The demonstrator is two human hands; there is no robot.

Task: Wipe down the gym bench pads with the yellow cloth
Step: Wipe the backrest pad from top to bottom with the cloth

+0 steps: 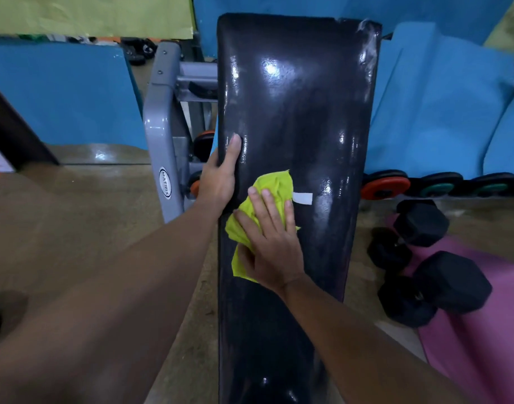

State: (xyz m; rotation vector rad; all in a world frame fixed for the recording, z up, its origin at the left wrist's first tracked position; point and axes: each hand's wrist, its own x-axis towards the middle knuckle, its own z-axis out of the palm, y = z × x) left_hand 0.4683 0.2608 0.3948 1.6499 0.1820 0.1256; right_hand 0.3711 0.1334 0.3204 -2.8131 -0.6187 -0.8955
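A long black bench pad runs up the middle of the view, glossy and tilted away from me. My right hand lies flat on the yellow cloth, pressing it against the pad's lower middle, left of a small white label. My left hand grips the pad's left edge, thumb lying on the front surface. The pad's top right corner looks worn.
A grey bench frame stands left of the pad. Two black hex dumbbells lie on a pink mat at the right. Weight plates line the blue wall. The floor is brown.
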